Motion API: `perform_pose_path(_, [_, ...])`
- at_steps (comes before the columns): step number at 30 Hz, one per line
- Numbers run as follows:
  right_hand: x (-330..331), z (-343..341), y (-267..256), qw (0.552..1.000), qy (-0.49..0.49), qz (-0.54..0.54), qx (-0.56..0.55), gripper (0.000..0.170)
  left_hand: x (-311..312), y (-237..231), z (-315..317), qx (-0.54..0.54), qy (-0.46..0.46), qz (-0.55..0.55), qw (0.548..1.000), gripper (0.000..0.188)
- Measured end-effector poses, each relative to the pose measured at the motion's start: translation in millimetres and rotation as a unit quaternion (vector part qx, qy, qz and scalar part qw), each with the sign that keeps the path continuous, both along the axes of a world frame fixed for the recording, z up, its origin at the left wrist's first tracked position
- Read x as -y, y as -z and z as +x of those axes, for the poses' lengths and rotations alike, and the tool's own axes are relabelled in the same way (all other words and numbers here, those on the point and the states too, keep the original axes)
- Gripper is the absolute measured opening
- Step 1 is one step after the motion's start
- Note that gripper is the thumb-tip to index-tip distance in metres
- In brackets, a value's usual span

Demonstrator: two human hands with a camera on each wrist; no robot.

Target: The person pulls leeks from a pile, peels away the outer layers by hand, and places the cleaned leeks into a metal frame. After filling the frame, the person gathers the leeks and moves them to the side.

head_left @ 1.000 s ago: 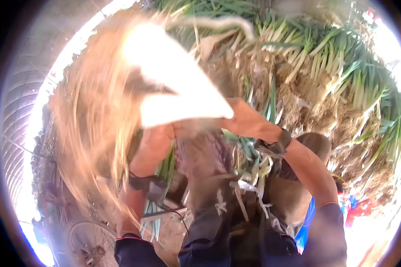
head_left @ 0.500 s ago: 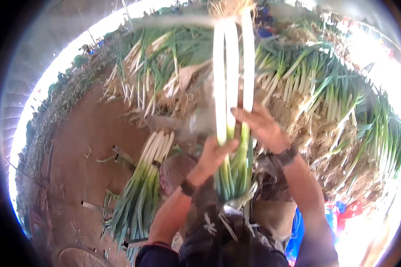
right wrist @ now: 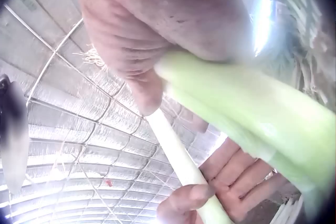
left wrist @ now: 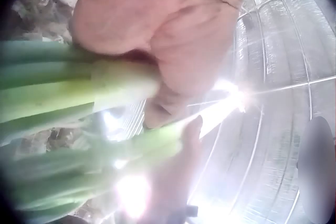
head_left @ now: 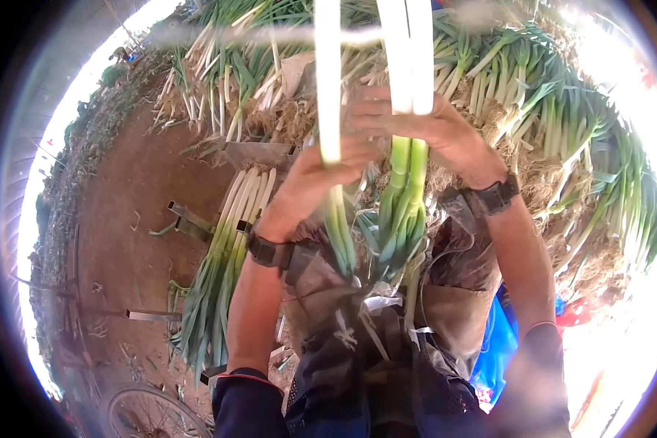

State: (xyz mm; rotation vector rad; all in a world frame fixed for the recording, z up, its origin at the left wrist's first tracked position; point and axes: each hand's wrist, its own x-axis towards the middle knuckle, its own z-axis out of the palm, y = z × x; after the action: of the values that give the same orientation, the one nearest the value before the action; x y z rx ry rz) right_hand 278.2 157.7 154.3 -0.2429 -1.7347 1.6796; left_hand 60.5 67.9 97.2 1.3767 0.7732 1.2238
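Observation:
In the head view my left hand (head_left: 306,186) grips one long green onion (head_left: 328,87), white shaft up and green leaves down. To its right, my right hand (head_left: 456,139) holds a pair of green onions (head_left: 400,164) where white turns to green. Their upper ends run out of the top of this view. Up close in the left wrist view, the left thumb and palm (left wrist: 152,24) wrap the stalk, with the other stalks behind. The right wrist view has the right hand (right wrist: 163,14) round a pale green shaft (right wrist: 247,103), the left hand beyond it.
A bundle of green onions (head_left: 233,233) lies on a metal rack, its bars (head_left: 153,315) sticking out leftward. Heaps of unbundled green onions (head_left: 533,80) with roots line the back and right. A spoked wheel (head_left: 153,412) and blue plastic (head_left: 496,343) are near the front.
A blurred, rooty bunch at the left came upright before me, roots at the top. Since then my hands have parted, the left carrying one stalk leftward. The roots have left the head view.

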Motion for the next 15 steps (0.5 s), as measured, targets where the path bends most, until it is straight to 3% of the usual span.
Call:
perform_pose_path(3, [4.5, 1.3, -13.1, 0.998, -0.049, -0.004, -0.029, 0.066, -4.5, -13.5, -9.9, 0.029, 0.029, 0.016, 0.999, 0.059])
perform_pose_path(5, [12.5, -6.7, -25.0, 0.996, -0.063, 0.049, -0.04, 0.073, -9.5, -19.6, -2.9, 0.065, 0.143, 0.016, 0.988, 0.062])
perform_pose_path(6, [22.3, -5.8, -32.1, 0.999, -0.047, 0.019, 0.014, 0.081, -18.6, -3.9, -3.0, 0.023, 0.168, -0.056, 0.984, 0.065])
perform_pose_path(9, [27.1, -22.2, -22.5, 0.996, -0.088, -0.02, -0.023, 0.084, -0.7, -25.9, 28.6, 0.212, 0.294, -0.134, 0.922, 0.063])
perform_pose_path(11, [33.0, -22.5, -18.1, 0.996, -0.068, -0.044, -0.021, 0.078, -15.2, 41.5, 39.2, 0.256, 0.184, -0.183, 0.931, 0.06])
perform_pose_path(12, [36.1, -20.3, -15.6, 0.995, -0.066, -0.071, -0.014, 0.075, 0.2, 14.4, 38.1, 0.258, 0.254, -0.174, 0.916, 0.058])
perform_pose_path(14, [32.7, -16.3, -8.5, 0.993, -0.067, -0.094, -0.007, 0.072, 3.0, 17.1, 38.2, 0.254, 0.252, -0.171, 0.918, 0.058])
perform_pose_path(15, [28.3, -13.5, -2.8, 0.993, -0.062, -0.099, -0.001, 0.06, 3.0, 19.6, 39.0, 0.255, 0.249, -0.18, 0.917, 0.057])
